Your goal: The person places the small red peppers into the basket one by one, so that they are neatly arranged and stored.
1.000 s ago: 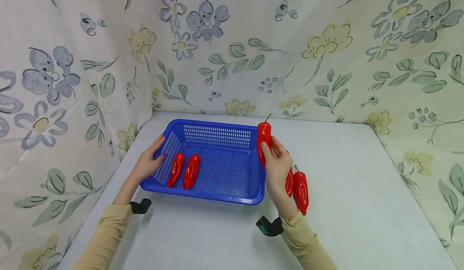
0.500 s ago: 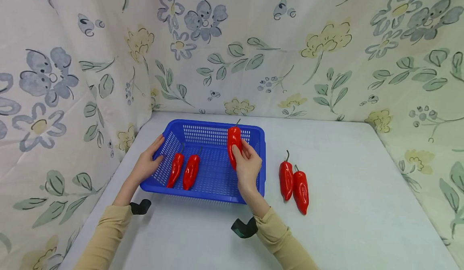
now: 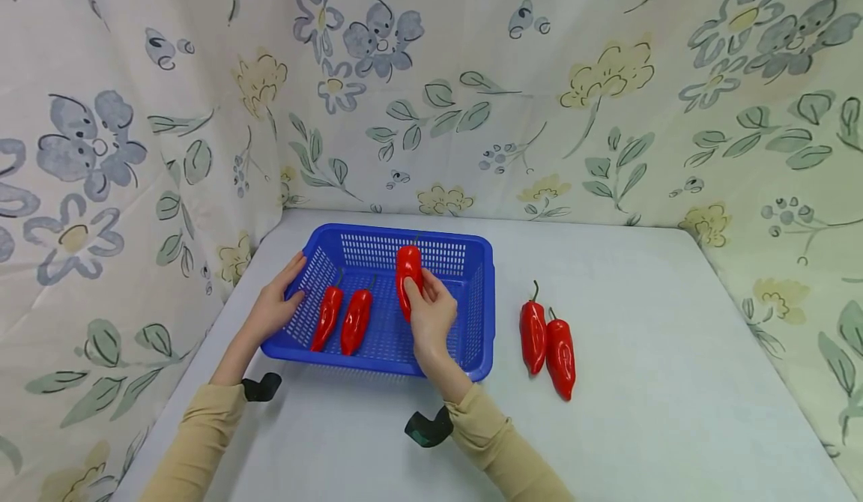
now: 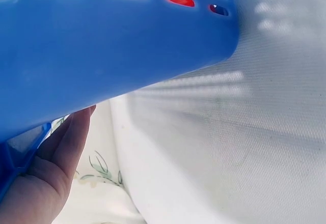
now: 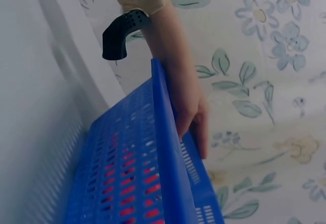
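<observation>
A blue plastic basket (image 3: 404,367) with slotted walls sits on the white table. My left hand (image 3: 273,307) grips its left end, thumb over the rim and fingers along the outside wall; some of those fingers (image 4: 71,142) show below the basket in the left wrist view. My right hand (image 3: 434,315) holds a shiny red pepper (image 3: 407,266) upright over the basket's middle, thumb in front and stem up. Two more red peppers, one at the left (image 3: 328,315) and one beside it (image 3: 356,322), lie inside. The right wrist view shows the left hand (image 5: 188,107) over the rim.
Two red peppers, one nearer the basket (image 3: 533,337) and one just right of it (image 3: 560,360), lie side by side on the white table (image 3: 661,352). Floral cloth (image 3: 512,112) hangs behind and at both sides. Each wrist carries a black camera mount (image 3: 430,428).
My right hand has carried its pepper leftward, from the basket's right rim to over its middle, and lower. The left hand and the other peppers stay in place.
</observation>
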### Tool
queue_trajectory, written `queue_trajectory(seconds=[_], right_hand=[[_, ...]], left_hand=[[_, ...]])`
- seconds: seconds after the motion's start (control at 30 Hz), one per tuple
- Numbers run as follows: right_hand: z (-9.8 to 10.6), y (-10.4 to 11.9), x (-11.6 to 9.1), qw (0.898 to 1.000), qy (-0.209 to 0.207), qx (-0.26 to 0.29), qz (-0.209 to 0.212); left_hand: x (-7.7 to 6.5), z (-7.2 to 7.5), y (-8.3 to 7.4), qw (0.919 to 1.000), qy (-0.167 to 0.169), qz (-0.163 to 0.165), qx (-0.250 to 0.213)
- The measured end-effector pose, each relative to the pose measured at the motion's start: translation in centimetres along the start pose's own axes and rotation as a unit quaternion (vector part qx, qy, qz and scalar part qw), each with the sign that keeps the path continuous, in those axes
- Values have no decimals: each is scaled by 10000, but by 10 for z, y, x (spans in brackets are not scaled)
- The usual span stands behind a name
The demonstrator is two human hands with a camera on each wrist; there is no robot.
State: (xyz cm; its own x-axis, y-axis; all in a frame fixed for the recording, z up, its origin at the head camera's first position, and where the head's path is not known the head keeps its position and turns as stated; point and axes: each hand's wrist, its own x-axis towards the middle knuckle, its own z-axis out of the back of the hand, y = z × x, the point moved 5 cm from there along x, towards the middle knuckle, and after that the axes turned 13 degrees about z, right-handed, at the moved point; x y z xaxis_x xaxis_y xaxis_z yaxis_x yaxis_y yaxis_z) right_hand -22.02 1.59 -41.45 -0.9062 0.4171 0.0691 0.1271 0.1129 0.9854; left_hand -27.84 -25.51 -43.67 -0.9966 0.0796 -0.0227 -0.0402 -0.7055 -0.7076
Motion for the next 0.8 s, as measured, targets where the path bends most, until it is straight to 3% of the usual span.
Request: queue_trajectory(seconds=[0.43, 0.6, 0.8], right_hand=[[-24, -25, -10, 9990, 9, -202, -407], [-29, -37, -7, 9942, -106, -870, -624], [-33, -40, -3, 9795, -105, -1846, -803]], left_hand=[[-1, 0, 0, 10000, -22, 1, 58], [-2, 1, -2, 9999, 8, 91, 63], [-2, -1, 0, 9999, -36, 47, 89]])
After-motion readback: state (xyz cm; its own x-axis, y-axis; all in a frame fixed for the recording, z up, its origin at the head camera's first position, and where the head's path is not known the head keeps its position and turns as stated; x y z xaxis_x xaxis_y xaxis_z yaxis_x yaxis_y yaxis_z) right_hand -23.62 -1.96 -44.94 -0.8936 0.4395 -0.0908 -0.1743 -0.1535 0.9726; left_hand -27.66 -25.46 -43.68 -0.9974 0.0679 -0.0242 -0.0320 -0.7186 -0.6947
